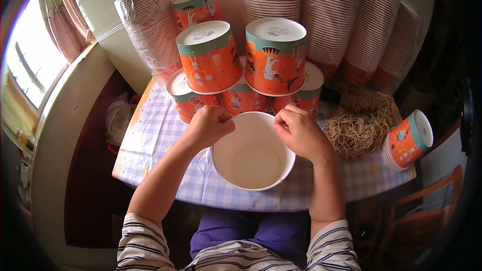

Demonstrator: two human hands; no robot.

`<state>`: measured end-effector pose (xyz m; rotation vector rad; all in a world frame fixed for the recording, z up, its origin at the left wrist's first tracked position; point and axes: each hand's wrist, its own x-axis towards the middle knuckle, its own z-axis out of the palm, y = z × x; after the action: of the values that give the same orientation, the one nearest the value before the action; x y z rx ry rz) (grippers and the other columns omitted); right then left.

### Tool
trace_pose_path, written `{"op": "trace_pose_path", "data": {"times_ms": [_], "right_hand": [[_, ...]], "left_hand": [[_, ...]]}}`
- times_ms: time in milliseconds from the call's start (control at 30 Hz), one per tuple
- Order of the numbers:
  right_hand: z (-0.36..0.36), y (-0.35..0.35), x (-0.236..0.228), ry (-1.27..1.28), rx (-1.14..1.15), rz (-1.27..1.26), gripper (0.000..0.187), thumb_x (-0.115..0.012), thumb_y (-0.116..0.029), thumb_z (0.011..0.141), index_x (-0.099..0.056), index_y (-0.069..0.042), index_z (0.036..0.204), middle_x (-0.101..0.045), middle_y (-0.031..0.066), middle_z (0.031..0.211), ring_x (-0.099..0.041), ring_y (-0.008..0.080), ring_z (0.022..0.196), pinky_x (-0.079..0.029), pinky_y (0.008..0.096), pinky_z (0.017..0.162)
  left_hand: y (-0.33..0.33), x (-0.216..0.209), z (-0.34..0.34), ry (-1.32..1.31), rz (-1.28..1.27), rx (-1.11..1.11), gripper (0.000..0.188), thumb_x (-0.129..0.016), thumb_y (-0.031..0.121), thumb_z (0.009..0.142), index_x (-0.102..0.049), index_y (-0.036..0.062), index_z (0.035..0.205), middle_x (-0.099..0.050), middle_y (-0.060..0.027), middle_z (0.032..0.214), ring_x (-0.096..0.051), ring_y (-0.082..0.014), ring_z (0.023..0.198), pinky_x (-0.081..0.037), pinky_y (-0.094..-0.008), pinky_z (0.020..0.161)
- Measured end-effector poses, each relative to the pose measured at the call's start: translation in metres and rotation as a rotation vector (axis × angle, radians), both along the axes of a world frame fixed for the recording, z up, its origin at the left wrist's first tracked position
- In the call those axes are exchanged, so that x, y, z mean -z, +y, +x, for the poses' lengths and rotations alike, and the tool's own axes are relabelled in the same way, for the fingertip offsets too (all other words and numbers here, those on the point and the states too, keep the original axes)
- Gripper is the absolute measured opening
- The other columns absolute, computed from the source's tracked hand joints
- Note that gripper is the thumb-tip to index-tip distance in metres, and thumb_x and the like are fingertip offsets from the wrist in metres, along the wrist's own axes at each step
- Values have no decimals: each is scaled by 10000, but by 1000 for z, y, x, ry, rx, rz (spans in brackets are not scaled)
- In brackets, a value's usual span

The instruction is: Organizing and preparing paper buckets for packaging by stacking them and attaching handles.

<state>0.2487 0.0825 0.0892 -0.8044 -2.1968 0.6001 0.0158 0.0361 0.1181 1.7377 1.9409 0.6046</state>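
A white-lined paper bucket (253,163) stands upright on the table in front of me, its open mouth facing up. My left hand (213,124) is closed at the far left of its rim, fingers curled in a pinch. At the far right of the rim, my right hand (300,129) is closed too, thumb against the fingers. What either pinch holds, if anything, is too small to make out. A small tan bit shows on the bucket's near right rim. Just beyond my hands, two orange and green buckets (208,62) rest upside down on several others (246,99).
Right of the bucket lies a heap of tan cords (359,125). A nested stack of orange buckets (406,140) leans at the table's right edge. Tall wrapped bucket stacks (331,15) line the back, another (148,27) at back left. A wooden chair (427,216) is at lower right.
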Motion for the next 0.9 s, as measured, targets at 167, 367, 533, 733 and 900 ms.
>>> {"op": "trace_pose_path", "data": {"times_ms": [167,367,533,733,900], "right_hand": [[-2,0,-1,13,-8,-7,78,-614,-44,792,-588,25,819,-576,126,786,-602,227,689,-483,324,636],[-1,1,-1,12,-12,-32,77,-623,-43,784,-588,19,813,-576,113,792,-589,216,711,-475,307,660],[6,5,5,28,-19,6,69,-630,-24,778,-581,17,802,-570,96,809,-580,185,727,-470,291,666],[-6,3,-7,171,-81,-30,61,-624,-15,780,-587,14,818,-560,94,869,-579,209,798,-473,313,713],[4,3,-3,226,-87,-43,52,-621,-8,798,-585,19,824,-559,73,891,-556,135,781,-468,251,667]], "left_hand": [[-3,8,-3,10,57,-5,284,-668,192,696,-647,-37,863,-665,-122,757,-651,-177,723,-519,-315,657],[-16,9,-7,-102,123,-10,263,-645,149,731,-643,-17,934,-671,-154,865,-659,-260,781,-521,-351,699],[-68,-18,14,-92,433,135,314,-602,72,747,-600,17,1057,-622,-106,996,-604,-206,826,-469,-322,708],[-143,-80,69,-693,417,709,207,-674,69,774,-637,-49,941,-636,-128,871,-634,-237,785,-511,-323,704],[-140,-103,94,-845,434,783,393,-725,245,744,-566,17,1022,-584,-133,952,-585,-292,876,-480,-383,757]]}}
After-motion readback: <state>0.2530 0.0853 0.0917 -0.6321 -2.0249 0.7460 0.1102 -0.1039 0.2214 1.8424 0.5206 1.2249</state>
